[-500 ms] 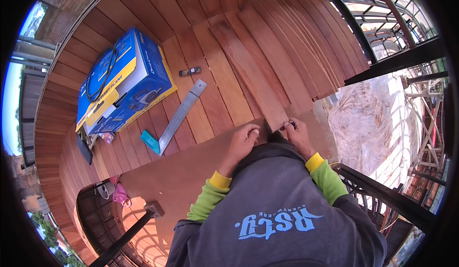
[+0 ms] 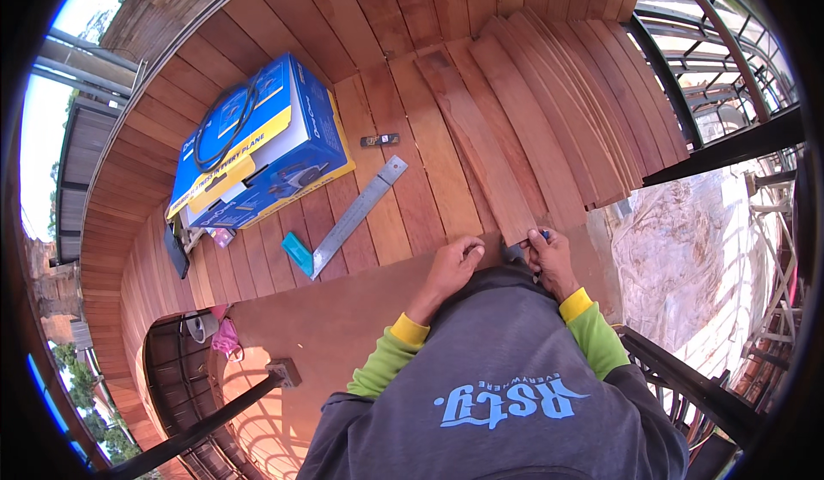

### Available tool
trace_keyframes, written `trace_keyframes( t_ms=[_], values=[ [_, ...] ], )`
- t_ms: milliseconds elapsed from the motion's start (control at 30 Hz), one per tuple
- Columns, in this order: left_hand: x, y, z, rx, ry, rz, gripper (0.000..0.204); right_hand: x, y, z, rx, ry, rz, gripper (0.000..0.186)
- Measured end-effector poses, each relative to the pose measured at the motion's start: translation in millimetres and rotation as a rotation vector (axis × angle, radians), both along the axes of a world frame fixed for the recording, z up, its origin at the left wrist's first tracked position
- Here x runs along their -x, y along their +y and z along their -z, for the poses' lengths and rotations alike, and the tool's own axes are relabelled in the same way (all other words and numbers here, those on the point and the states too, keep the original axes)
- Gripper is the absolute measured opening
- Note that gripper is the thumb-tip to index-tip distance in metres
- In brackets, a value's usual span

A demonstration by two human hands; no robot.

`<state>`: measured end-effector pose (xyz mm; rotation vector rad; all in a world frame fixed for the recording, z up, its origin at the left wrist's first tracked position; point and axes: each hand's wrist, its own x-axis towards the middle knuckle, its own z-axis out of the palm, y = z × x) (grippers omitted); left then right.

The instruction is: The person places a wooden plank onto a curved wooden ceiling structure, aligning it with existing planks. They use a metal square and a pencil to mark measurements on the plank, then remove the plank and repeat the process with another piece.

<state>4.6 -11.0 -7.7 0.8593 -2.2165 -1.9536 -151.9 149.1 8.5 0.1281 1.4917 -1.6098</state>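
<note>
A loose reddish-brown wooden board lies on the deck, its near end close to my body. My right hand is closed at the right corner of that end, pinching a small dark thing with a blue end, too small to name. My left hand is curled closed, left of the board's end, with nothing visible in it. Left of the boards lies a try square with a steel blade and teal handle. Beyond it is a small dark block-like item.
A blue and yellow power-tool box with a black cable on top stands at left on the deck. Several overlapping boards lie at right. Dark metal railing borders the right side. A pink cloth lies lower left.
The whole scene has shifted a little right and down in the picture. My right hand has turned slightly at the board's end, showing the blue end of the small thing. My left hand stays curled.
</note>
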Motion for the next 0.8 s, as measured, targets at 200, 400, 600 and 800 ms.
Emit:
trace_keyframes(
  t_ms=[200, 400, 600, 800],
  values=[
    [0.7, 3.9, -4.2, 0.025, -0.021, -0.023, 0.028, 8.8, -14.5, 5.0, -0.023, -0.031, -0.046, 0.023],
    [5.1, 9.6, -3.2, -0.011, -0.034, -0.078, 0.024, 8.4, -21.8, -2.2, -0.095, 0.002, -0.056, 0.027],
    [9.3, 9.1, 1.9, -0.010, -0.012, -0.044, 0.024, 7.5, -24.8, -6.1, -0.143, 0.060, -0.083, 0.028],
    [11.9, 5.8, 0.3, 0.015, -0.060, 0.069, 0.024, 7.2, -27.8, -7.7, -0.173, 0.035, -0.111, 0.027]
  ],
)
